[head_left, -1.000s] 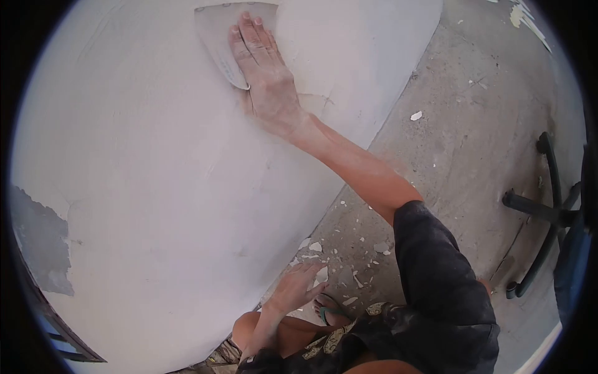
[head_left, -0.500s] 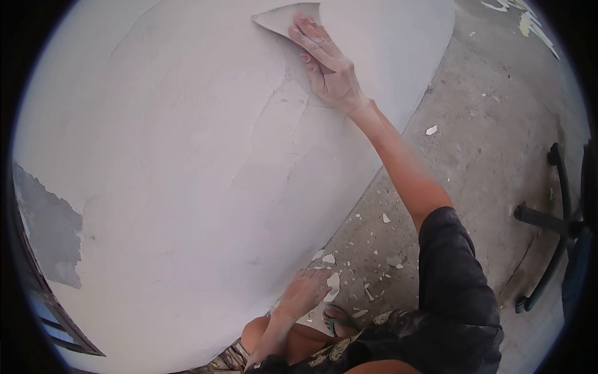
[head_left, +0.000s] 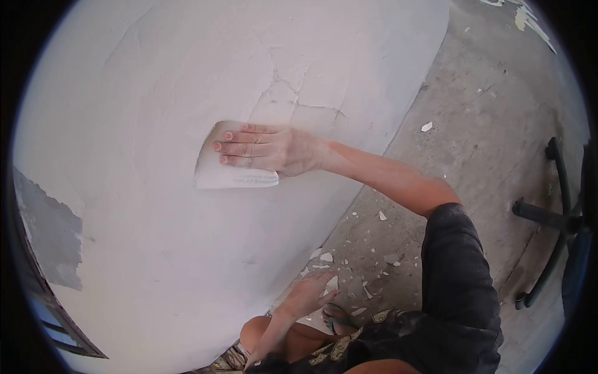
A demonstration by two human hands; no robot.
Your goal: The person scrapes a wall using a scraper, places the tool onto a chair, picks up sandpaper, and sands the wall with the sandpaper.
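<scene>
At the far left, a dark frame (head_left: 68, 341) and a rough grey patch (head_left: 53, 230) border the pale wall (head_left: 156, 243), which fills most of the left half. Flat on the wall lies a whitish sheet (head_left: 212, 180), with small print along its lower right part. A knee (head_left: 251, 330) shows low down. The right hand (head_left: 268, 148) is spread flat over the sheet, its long fingers straight and pointing left; the thumb is hidden, so whether it pinches the sheet I cannot tell. Cracks (head_left: 298, 103) run across the wall just above this hand. The left hand (head_left: 308, 294) hangs near the knee, loosely open and gripping nothing, with white chips (head_left: 327, 257) just beyond it on the floor (head_left: 473, 162). A foot (head_left: 334, 315) in a flip-flop is close by, then a dark sleeve (head_left: 455, 262) and, farthest right, a black chair base (head_left: 542, 216)
</scene>
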